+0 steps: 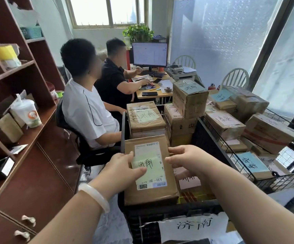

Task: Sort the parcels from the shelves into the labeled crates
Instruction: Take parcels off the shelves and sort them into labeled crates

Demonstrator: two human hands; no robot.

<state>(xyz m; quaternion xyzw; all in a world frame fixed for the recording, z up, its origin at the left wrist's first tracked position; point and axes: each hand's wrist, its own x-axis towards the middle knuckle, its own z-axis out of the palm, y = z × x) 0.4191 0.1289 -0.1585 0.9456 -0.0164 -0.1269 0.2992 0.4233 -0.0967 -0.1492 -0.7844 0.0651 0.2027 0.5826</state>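
Parcel [149, 171] in black crate [169, 211]

Matt cardboard parcel [149, 191]; black crate [169, 211], probably plastic.

Both hands [123, 169] [186, 160] forward, fingers loosely extended

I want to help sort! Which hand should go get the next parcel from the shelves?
Left, probably. The left hand rests on the near parcel in the black crate, on the side nearest the wooden shelves. The right hand is on the far side.
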